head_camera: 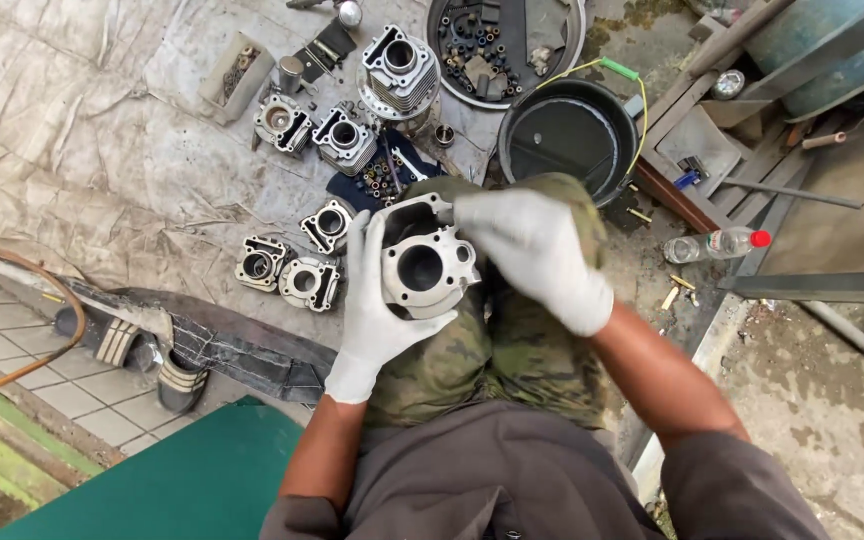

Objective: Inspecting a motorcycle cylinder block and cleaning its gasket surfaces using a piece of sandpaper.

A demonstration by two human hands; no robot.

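Gloved hands hold an engine cylinder (424, 268) over the lap.

Left hand (372, 310) cups its left side, fingers wrapped on it; right hand (537, 250) grips its top right corner. Six more cylinders (292, 275) lie on the grey floor sheet (102, 150), beside two round black pans (567, 135); bare sheet spreads toward its left edge.

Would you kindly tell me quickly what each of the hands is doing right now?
Left hand: closed around the side of the engine cylinder, holding it.
Right hand: resting on the cylinder's top edge, grip unclear.
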